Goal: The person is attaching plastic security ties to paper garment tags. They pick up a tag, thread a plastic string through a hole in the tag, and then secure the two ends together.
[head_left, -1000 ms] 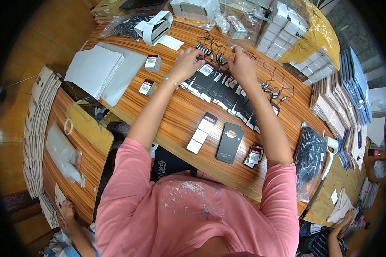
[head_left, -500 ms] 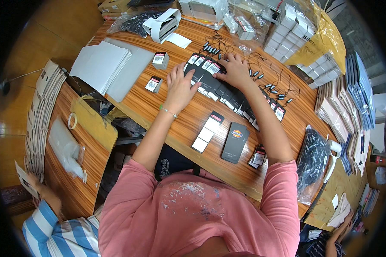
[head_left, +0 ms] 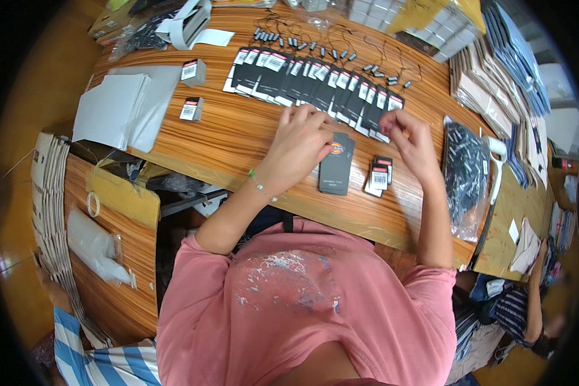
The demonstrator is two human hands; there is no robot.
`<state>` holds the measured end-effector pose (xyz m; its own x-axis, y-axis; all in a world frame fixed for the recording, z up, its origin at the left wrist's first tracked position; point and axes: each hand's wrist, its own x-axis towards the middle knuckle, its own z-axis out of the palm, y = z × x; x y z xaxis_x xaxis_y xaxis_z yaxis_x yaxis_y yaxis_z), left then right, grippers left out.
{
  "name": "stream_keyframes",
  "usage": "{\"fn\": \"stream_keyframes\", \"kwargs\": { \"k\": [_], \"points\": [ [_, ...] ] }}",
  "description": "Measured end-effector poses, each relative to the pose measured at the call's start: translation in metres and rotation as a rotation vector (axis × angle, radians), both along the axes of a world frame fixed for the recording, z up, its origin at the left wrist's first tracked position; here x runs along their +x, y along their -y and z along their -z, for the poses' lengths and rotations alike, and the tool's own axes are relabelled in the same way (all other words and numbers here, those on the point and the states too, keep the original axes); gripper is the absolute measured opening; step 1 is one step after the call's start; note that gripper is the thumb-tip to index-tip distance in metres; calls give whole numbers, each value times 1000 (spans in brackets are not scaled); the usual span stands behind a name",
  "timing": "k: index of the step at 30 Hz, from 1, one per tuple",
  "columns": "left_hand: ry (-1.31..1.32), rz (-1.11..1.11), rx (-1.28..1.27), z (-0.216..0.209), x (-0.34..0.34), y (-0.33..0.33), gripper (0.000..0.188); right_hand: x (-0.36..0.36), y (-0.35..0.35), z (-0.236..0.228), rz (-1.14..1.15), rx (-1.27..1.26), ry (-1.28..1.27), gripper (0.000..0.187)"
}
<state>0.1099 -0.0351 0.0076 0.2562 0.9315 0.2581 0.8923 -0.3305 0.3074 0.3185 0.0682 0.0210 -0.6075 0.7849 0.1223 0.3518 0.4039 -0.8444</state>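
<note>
Left hand point(head_left: 302, 138): curled at dark tag stack point(head_left: 334, 177); we can't tell its grip.
Right hand point(head_left: 413, 140): curled near fanned tags point(head_left: 323, 91), grip unclear.
Tags: on table point(head_left: 241, 122); likely light, stiff, slick; we'd pinch edges.

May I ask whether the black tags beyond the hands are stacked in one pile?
No, the black tags lie spread in an overlapping row across the table.

The brown, striped wood-grain surface point(head_left: 238, 122) carries a fanned row of black rectangular tags with white labels point(head_left: 320, 83), a dark grey card stack point(head_left: 334, 177), 2 small left-side blocks of labelled cards point(head_left: 190, 109), a translucent plastic sheet point(head_left: 164, 96) and a clear plastic bag of small black pieces point(head_left: 462, 180).
</note>
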Motion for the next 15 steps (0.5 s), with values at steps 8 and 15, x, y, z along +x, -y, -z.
{"fn": "stream_keyframes", "kwargs": {
  "k": [8, 15],
  "points": [
    [-178, -101, -101, 17, 23, -14, 55, 49, 78, 20, 200, -599, -445, 12],
    [-90, -152, -93, 12, 28, -6, 57, 50, 95, 15, 70, -664, -555, 10]
  ]
}}
